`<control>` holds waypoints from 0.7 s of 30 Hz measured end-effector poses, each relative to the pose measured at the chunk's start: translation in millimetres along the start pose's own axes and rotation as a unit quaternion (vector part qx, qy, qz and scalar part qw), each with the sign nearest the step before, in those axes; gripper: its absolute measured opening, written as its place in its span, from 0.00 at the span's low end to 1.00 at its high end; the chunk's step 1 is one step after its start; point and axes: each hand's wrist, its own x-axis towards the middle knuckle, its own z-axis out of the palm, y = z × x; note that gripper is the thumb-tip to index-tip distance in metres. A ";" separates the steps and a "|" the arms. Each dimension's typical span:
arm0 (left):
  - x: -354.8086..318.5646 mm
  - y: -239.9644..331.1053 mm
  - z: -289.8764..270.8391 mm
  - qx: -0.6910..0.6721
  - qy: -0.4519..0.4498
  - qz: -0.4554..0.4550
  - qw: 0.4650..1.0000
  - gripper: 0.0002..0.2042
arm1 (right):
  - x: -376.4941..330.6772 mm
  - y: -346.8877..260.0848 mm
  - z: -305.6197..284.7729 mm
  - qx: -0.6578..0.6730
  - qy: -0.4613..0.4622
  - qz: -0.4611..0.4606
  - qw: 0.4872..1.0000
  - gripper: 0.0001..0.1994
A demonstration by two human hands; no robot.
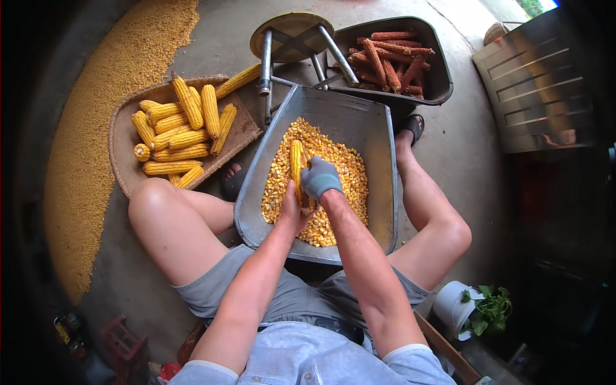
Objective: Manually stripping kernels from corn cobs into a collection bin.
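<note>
Between my knees stands a grey metal tub with loose yellow corn kernels spread inside. Over these kernels my bare left hand is closed around the lower part of an ear of corn, which points away from me. My right hand, in a grey-blue glove, is closed in a fist against the right side of that ear. A thin tip shows beside the fist, but what the fingers grip is mostly hidden. Below the fist, part of the ear looks stripped of kernels.
To the left, a woven scoop basket holds several corn ears. Beyond the tub are a metal-legged stool and a black tub of bare red cobs. Kernels cover the far-left floor. A white pot with a plant stands lower right.
</note>
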 end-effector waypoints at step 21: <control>21.1 -1.1 -29.1 -0.048 -0.085 -0.040 0.994 0.28 | -50.1 33.7 -17.4 0.201 0.004 -0.026 0.979 0.15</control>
